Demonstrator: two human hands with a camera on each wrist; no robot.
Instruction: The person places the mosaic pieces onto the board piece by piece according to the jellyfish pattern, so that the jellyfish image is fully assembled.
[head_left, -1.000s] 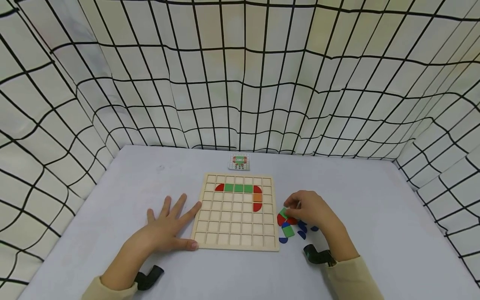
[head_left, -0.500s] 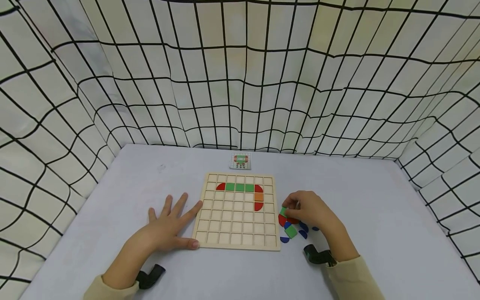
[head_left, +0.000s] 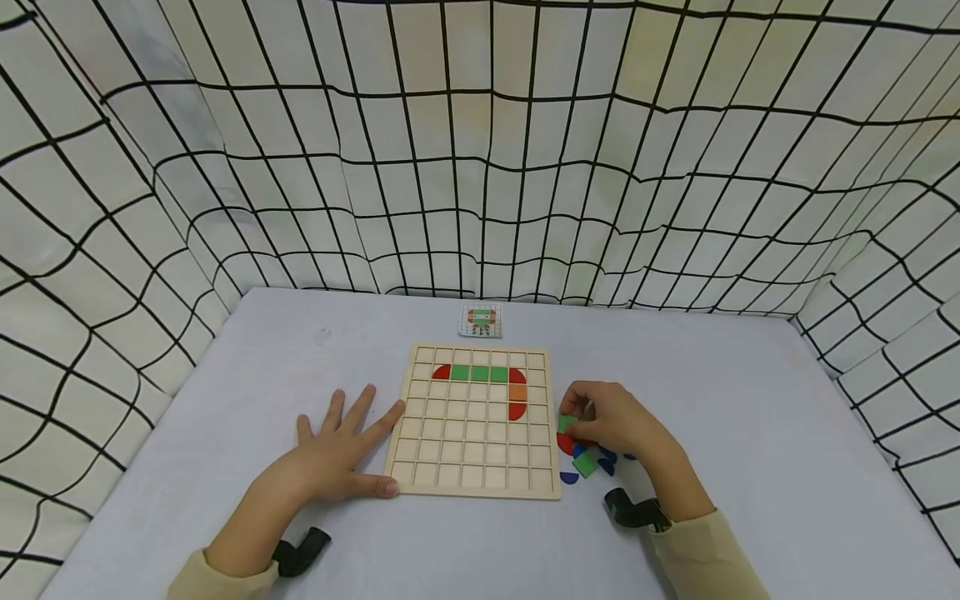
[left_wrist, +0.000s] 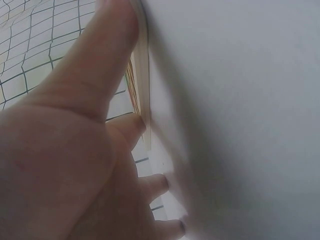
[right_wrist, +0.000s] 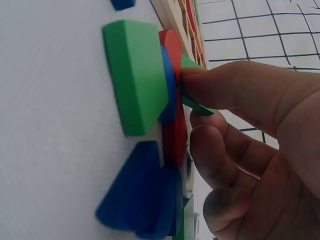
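My right hand [head_left: 615, 417] pinches a green square tile [head_left: 567, 423] between thumb and fingers, just right of the wooden grid board [head_left: 472, 454]. In the right wrist view that green tile [right_wrist: 198, 105] sits partly behind the thumb. Beneath and beside it lie red pieces [right_wrist: 173, 142], a second green square tile [right_wrist: 140, 75] and several blue pieces [right_wrist: 142, 192]. My left hand [head_left: 330, 467] lies spread on the table, its thumb and index fingertip touching the board's left edge. Red, green and orange tiles [head_left: 480, 373] fill some cells in the board's upper rows.
A small picture card [head_left: 480, 321] lies behind the board on the white table [head_left: 720, 400]. One blue half-round piece [head_left: 569, 477] is near the board's lower right corner. Black netting [head_left: 487, 167] over white walls surrounds the table's back and sides.
My right hand has moved slightly left with the green tile, which has turned squarer to the board. The loose green tile below has shifted a little right. My left hand stays put.
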